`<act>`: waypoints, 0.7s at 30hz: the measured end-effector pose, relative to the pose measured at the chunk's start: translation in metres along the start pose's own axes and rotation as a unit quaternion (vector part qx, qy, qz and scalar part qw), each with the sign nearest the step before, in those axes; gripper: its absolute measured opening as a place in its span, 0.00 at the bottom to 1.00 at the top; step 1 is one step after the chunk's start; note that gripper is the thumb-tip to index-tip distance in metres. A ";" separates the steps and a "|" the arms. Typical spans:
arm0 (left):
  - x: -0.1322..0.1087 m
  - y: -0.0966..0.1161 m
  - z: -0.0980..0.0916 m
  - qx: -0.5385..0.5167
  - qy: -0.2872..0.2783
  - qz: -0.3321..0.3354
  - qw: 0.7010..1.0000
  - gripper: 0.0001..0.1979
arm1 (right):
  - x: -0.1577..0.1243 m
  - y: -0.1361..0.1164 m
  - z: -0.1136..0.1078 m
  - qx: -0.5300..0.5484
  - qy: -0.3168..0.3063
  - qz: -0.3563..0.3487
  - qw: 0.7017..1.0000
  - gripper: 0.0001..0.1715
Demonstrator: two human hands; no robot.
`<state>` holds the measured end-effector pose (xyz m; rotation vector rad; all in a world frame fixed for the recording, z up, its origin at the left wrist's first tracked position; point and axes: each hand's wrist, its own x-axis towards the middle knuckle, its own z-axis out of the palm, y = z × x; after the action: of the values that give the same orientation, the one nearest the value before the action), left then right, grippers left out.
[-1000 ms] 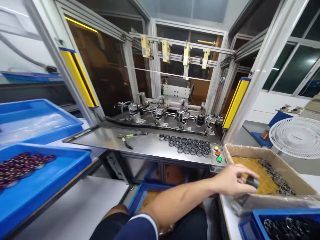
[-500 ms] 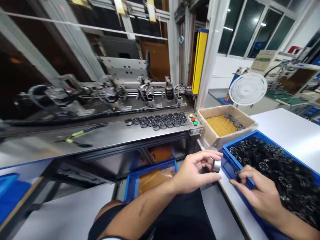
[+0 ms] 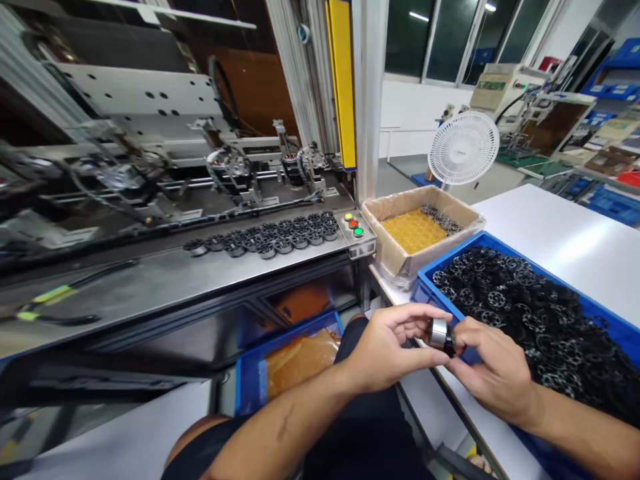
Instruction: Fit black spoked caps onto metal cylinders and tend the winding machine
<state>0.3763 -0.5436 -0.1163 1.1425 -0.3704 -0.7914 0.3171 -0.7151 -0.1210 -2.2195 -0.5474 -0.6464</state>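
Head cam: both hands met low and right of centre, just in front of the near-left corner of the blue bin (image 3: 425,288). The left hand (image 3: 387,347) pinched a short silver ring (image 3: 439,332) btwn thumb and forefinger, w/ the other fingers curled loosely behind. The right hand (image 3: 493,370) sat opposite, thumb and fingertips pressed together on a small black part (image 3: 449,342) held against the ring's right face. The two pieces touched, but how far one sat in the other couldn't be told. Ring and part were up in the air by the edge of the white tabletop (image 3: 565,230), not resting on it.

The blue bin was heaped w/ black spoked parts (image 3: 525,300). Just behind it stood a cardboard box (image 3: 395,252) w/ a yellow sheet (image 3: 410,230) in the bottom and a few round parts at its far right corner. A white fan (image 3: 463,148) stood further back.

To the left, on the machine's steel tabletop (image 3: 150,280), rows of black round pieces (image 3: 270,237) lay beside a 3-button panel (image 3: 353,225). Pliers (image 3: 50,303) w/ green-yellow grips lay at far left, blurred. Below, a second blue bin (image 3: 250,373) held an orange-brown sheet.
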 end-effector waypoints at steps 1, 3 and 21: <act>0.000 -0.002 0.001 -0.018 0.004 0.010 1.000 0.25 | -0.001 0.000 0.000 0.002 -0.001 -0.005 1.000 0.10; 0.001 -0.006 0.002 -0.041 0.011 0.038 0.998 0.23 | -0.003 0.002 0.000 0.018 -0.005 -0.011 1.000 0.11; -0.004 -0.010 -0.007 -0.060 0.018 0.025 0.998 0.26 | 0.004 0.004 -0.010 0.029 -0.034 -0.035 0.998 0.26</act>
<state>0.3741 -0.5376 -0.1274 1.0303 -0.3168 -0.7377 0.3197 -0.7242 -0.1141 -2.1819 -0.6725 -0.5845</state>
